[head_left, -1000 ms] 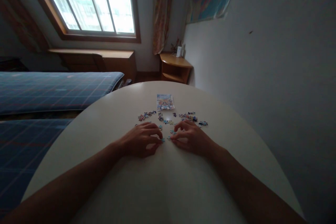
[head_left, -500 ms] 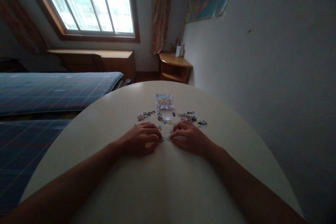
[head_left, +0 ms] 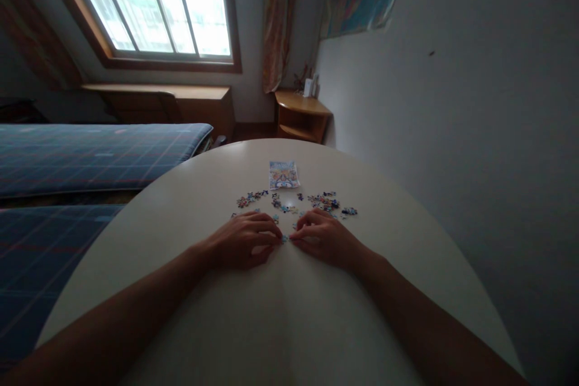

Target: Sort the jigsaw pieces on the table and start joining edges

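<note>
Two small light-blue jigsaw pieces lie on the white table between my fingertips, touching or nearly so. My left hand pinches the left piece by its edge, thumb and fingers curled together. From the other side my right hand grips the right piece the same way. Just beyond my hands are loose jigsaw pieces, with another small heap of pieces on the left and a short curved row of pieces in the middle. Some pieces are partly hidden behind my fingers.
A picture sheet with a printed cartoon lies behind the pieces. The round white table runs close to the wall on the right. A bed with a plaid mattress stands on the left, and a corner shelf is beyond the table.
Both hands have drawn slightly closer, bringing the two light-blue jigsaw pieces together; the gap between them has closed or nearly closed. The heaps and picture sheet stay put.
</note>
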`<state>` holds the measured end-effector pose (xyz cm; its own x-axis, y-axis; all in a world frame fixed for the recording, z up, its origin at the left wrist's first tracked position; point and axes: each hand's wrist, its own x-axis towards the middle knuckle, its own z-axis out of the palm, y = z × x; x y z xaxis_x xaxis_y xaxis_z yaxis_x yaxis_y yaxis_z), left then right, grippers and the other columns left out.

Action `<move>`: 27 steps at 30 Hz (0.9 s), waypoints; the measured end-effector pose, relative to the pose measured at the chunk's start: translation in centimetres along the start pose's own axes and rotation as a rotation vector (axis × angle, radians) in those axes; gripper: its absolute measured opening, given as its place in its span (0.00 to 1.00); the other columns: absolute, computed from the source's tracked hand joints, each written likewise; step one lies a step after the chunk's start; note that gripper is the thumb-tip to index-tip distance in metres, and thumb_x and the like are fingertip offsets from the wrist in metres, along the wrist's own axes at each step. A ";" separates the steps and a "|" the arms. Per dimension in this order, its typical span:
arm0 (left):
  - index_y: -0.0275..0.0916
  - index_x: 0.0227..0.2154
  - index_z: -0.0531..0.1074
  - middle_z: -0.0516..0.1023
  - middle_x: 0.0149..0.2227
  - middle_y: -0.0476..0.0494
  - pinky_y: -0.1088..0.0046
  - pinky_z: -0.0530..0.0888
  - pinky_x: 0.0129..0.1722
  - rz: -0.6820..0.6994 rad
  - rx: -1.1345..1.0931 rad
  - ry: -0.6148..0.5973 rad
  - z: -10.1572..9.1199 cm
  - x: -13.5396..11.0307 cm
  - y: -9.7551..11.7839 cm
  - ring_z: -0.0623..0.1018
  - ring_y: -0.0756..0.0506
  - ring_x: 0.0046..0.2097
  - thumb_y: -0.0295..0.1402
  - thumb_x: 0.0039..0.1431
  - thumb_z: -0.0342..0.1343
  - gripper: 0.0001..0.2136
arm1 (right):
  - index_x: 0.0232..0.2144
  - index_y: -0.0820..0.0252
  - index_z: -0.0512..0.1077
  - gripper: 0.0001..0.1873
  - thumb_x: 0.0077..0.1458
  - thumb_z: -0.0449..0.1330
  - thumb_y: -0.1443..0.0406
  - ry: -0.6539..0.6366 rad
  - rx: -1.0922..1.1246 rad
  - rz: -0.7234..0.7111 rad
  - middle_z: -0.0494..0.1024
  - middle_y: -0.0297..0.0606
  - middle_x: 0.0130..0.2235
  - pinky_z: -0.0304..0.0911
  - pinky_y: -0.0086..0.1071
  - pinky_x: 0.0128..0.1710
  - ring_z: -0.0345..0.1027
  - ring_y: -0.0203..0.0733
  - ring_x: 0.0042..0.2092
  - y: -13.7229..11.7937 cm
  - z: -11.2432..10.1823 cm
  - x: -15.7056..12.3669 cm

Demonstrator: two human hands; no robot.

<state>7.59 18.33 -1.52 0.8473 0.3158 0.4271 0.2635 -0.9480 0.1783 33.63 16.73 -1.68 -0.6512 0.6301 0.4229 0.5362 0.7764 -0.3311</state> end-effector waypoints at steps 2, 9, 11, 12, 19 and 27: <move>0.43 0.44 0.76 0.80 0.46 0.46 0.66 0.74 0.49 -0.007 -0.008 0.007 0.1 0.0 0.0 0.76 0.46 0.48 0.28 0.60 0.55 0.11 | 0.36 0.54 0.80 0.05 0.60 0.62 0.63 -0.001 0.006 0.008 0.77 0.38 0.39 0.65 0.35 0.45 0.68 0.40 0.42 -0.1 0.0 0.1; 0.42 0.38 0.76 0.80 0.44 0.46 0.69 0.73 0.48 -0.099 -0.003 0.051 1.1 0.2 0.0 0.77 0.47 0.46 0.30 0.65 0.54 0.06 | 0.41 0.56 0.78 0.09 0.57 0.65 0.64 -0.017 -0.023 0.110 0.76 0.39 0.40 0.62 0.39 0.50 0.67 0.43 0.45 -0.4 0.1 0.2; 0.42 0.36 0.76 0.81 0.43 0.48 0.69 0.73 0.46 -0.129 0.007 0.069 1.4 0.2 0.1 0.77 0.47 0.44 0.32 0.65 0.55 0.05 | 0.40 0.55 0.78 0.08 0.56 0.65 0.63 -0.034 -0.032 0.132 0.76 0.39 0.40 0.61 0.40 0.51 0.67 0.44 0.46 -0.5 0.0 0.2; 0.42 0.36 0.76 0.81 0.42 0.48 0.69 0.72 0.45 -0.142 0.010 0.076 1.6 0.3 0.1 0.77 0.47 0.44 0.33 0.65 0.55 0.05 | 0.39 0.55 0.78 0.07 0.56 0.65 0.63 -0.042 -0.038 0.142 0.76 0.39 0.40 0.61 0.40 0.51 0.67 0.44 0.46 -0.6 0.0 0.3; 0.41 0.34 0.76 0.80 0.36 0.46 0.70 0.72 0.42 -0.276 -0.071 0.112 2.1 0.8 1.0 0.77 0.47 0.40 0.30 0.64 0.55 0.05 | 0.38 0.58 0.76 0.06 0.56 0.64 0.65 -0.137 -0.098 0.243 0.75 0.42 0.42 0.59 0.45 0.53 0.65 0.49 0.49 -1.8 -0.2 0.9; 0.41 0.35 0.76 0.80 0.35 0.46 0.70 0.72 0.44 -0.340 -0.169 0.157 2.9 0.7 0.6 0.77 0.46 0.41 0.31 0.61 0.58 0.02 | 0.36 0.58 0.75 0.06 0.53 0.65 0.65 -0.118 -0.076 0.224 0.75 0.40 0.39 0.58 0.43 0.51 0.67 0.47 0.47 -1.4 -0.1 0.7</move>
<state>9.66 17.83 -3.70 0.6409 0.6242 0.4469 0.4254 -0.7733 0.4701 32.44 16.04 -0.86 -0.5672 0.7869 0.2432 0.7101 0.6168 -0.3396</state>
